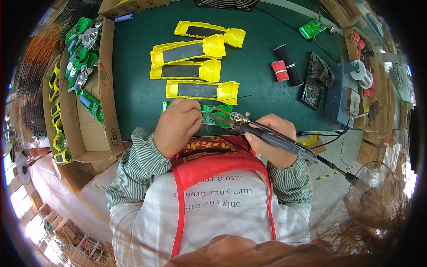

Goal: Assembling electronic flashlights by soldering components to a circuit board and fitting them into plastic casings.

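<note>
A green circuit board (220,110) lies at the near edge of the dark green bench. My left hand (177,126) rests on its left part, fingers pinched on a thin wire there. My right hand (272,139) grips a black-handled soldering iron (267,135), its metal tip pointing left onto the board beside my left fingertips. Most of the board is hidden under my hands.
Several yellow plastic housings (195,71) with dark panels lie in a row beyond the board. A cardboard box (89,89) of green and yellow parts stands at the left. Red and black wire bundles (284,66), a black stand (316,82) and a solder spool (362,73) sit at the right.
</note>
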The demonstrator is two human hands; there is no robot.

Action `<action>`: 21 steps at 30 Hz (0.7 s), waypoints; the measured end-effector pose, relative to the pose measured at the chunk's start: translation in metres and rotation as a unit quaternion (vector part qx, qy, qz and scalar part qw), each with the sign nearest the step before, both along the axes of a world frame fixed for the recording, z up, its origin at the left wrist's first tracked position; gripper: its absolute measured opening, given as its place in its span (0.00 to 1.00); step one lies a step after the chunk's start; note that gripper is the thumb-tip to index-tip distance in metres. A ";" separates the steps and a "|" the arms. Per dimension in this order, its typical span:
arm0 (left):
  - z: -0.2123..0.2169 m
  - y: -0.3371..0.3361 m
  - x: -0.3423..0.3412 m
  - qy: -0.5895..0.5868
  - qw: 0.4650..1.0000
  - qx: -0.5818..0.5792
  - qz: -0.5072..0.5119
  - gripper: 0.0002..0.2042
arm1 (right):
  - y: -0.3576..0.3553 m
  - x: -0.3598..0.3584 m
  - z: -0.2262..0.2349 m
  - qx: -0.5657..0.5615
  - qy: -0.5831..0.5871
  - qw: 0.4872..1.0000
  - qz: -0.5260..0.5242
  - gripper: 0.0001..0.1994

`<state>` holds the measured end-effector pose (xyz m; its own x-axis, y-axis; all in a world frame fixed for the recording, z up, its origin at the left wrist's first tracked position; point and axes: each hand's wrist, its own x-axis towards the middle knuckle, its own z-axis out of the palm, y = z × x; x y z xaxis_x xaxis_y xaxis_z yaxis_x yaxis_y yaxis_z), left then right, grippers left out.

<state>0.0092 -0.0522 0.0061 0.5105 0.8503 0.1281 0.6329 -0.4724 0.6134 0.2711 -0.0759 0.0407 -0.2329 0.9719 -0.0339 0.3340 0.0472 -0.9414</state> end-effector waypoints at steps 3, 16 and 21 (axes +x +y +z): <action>0.001 0.001 0.000 0.005 1.000 -0.003 -0.004 0.06 | 0.001 0.002 -0.003 0.023 -0.019 0.999 -0.012 0.09; 0.001 -0.002 0.003 0.010 1.000 0.021 0.019 0.07 | 0.001 0.003 -0.002 -0.012 -0.004 1.000 -0.013 0.09; 0.012 -0.008 -0.006 0.051 0.996 0.047 0.058 0.16 | 0.000 0.007 -0.002 -0.025 -0.002 1.000 -0.016 0.09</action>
<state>0.0036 -0.0607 0.0186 0.4234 0.8914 0.1618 0.7441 -0.4440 0.4992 0.2777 -0.0764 0.0383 -0.2013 0.9759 -0.0838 0.3383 -0.0110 -0.9410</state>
